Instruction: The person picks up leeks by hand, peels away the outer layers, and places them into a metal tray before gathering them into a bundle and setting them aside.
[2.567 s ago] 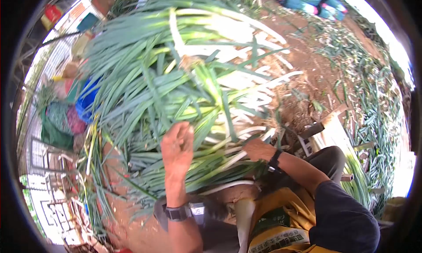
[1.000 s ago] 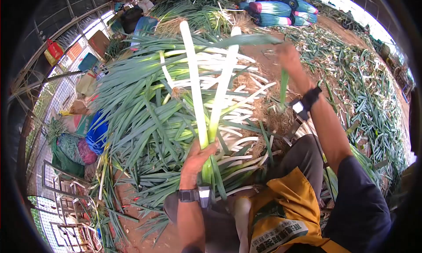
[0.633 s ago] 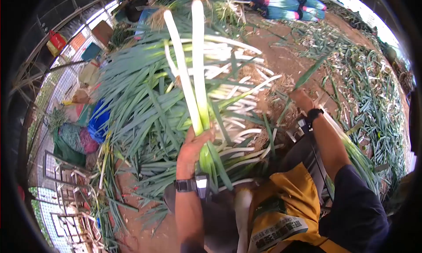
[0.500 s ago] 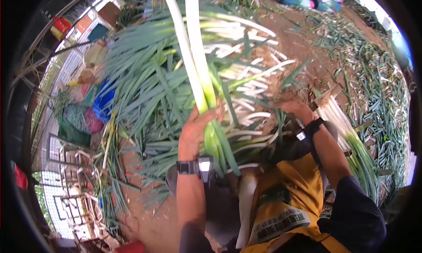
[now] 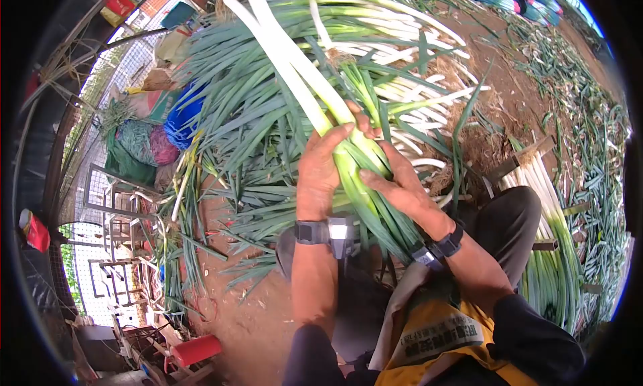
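Two long leeks [image 5: 305, 68], white stalks pointing up and leaves toward my lap, are held in front of me. My left hand [image 5: 323, 159] wraps round them where white turns to green. My right hand [image 5: 396, 178] is closed on their green leaves, just right of and slightly below my left hand. Behind both hands lies a wide pile of leeks [image 5: 248, 104], leaves to the left and white ends to the right. A loose leaf strip [image 5: 459, 141] stands out right of my right hand.
At the right, a stack of trimmed leeks [image 5: 552, 238] rests in a wooden rack [image 5: 529, 157]. Leaf scraps [image 5: 569, 98] cover the ground beyond. A blue bag [image 5: 184, 121] and metal frames [image 5: 114, 205] are at the left. A red cylinder [image 5: 195, 350] is at the lower left.
My right hand has come left from beside the pile and closed on the leek leaves. The held leeks now tilt more to the left, and the camera view has shifted.
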Tool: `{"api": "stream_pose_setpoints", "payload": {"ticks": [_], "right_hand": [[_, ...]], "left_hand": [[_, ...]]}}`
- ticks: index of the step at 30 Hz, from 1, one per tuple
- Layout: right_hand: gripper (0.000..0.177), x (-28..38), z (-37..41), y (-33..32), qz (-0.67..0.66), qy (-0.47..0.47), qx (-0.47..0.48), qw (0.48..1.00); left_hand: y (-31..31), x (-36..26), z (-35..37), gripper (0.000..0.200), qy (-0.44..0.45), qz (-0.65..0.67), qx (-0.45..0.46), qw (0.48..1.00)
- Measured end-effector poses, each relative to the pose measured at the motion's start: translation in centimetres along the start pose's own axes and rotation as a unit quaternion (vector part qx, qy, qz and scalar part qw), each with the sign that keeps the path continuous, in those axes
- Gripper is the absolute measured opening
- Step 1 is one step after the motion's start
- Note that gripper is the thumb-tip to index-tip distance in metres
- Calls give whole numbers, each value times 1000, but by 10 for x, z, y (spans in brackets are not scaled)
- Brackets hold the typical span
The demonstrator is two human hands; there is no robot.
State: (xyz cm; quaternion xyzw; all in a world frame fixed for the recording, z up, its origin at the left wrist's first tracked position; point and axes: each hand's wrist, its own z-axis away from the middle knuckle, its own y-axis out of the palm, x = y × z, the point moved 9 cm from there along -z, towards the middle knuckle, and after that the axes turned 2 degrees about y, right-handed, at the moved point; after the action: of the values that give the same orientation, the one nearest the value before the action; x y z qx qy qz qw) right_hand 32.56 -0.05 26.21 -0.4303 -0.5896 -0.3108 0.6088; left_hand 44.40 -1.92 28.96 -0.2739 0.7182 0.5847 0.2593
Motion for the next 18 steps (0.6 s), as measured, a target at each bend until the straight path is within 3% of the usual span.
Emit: {"api": "stream_pose_setpoints", "payload": {"ticks": [3,4,7,8,9,10,11,13,14,15,18], "right_hand": [[56,2,3,0,94,7,-37,995],[72,-8,3,2,114,16,-24,993],[97,23,19,4,189,-142,-82,968],[119,20,22,6,226,-99,-81,966],[121,26,24,8,233,-107,-84,963],[123,32,26,10,242,-113,-92,959],[125,37,29,8,256,-114,-107,954],[131,17,28,9,296,-1,-92,951],[134,29,37,6,296,-97,-145,939],[135,29,39,6,286,-112,-159,938],[125,9,36,7,233,-53,-105,965]], "left_hand": [[-8,1,-4,36,8,-8,-15,1000],[-12,4,-2,34,7,-5,-22,1000],[-4,5,1,30,8,-13,-26,1000],[-3,8,3,29,2,-13,-37,999],[-1,14,7,28,-7,-12,-46,999],[-11,14,14,30,5,-142,-99,985],[-17,17,17,30,-12,-141,-130,981],[-29,24,23,30,-46,-136,-193,971],[-17,22,19,30,-40,-133,-156,978],[-18,24,17,31,-22,-106,-134,985],[2,15,14,27,44,-132,-66,988]]}}
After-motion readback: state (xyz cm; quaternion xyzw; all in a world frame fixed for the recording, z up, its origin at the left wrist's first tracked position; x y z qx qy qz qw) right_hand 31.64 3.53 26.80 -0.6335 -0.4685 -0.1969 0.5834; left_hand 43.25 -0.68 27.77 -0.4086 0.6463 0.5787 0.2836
